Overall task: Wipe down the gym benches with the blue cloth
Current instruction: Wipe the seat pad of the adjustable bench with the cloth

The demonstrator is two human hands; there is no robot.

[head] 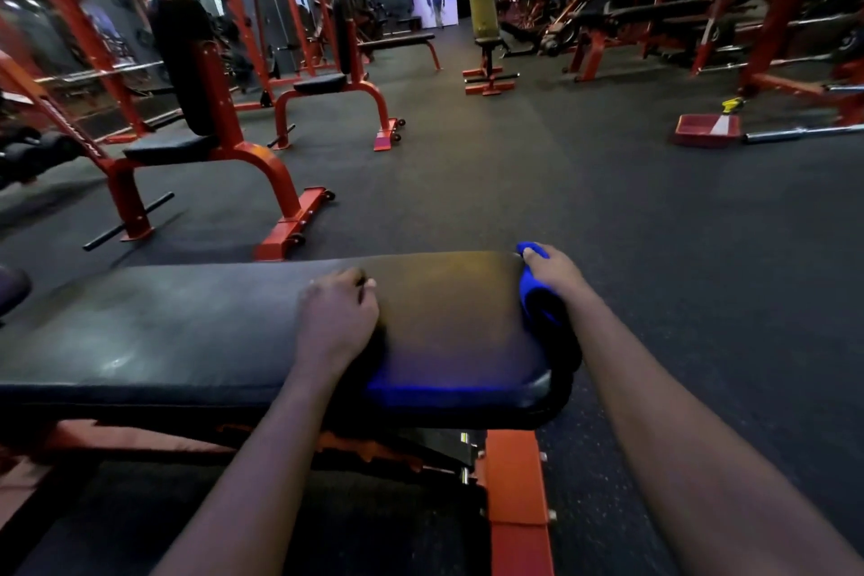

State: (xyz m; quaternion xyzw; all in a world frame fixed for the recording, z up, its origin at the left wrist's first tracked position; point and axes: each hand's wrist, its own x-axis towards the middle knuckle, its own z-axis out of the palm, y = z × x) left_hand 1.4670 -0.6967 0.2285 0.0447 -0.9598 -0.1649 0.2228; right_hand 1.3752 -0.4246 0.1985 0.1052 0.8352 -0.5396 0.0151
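A red-framed seat (187, 75) stands at far left on the dark floor (514, 182). On the black bench (163, 332) in the foreground, the left hand (336, 318) rests on the pad, fingers curled on nothing. At the pad's right end, the right hand (554, 271) grips the blue cloth (537, 299) (bunched against the edge). A red tray (706, 130) lies far right.

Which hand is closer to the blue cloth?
Right. The right hand holds the blue cloth against the end of the bench pad. The left hand rests on top of the pad, off to the cloth's left, not touching it.
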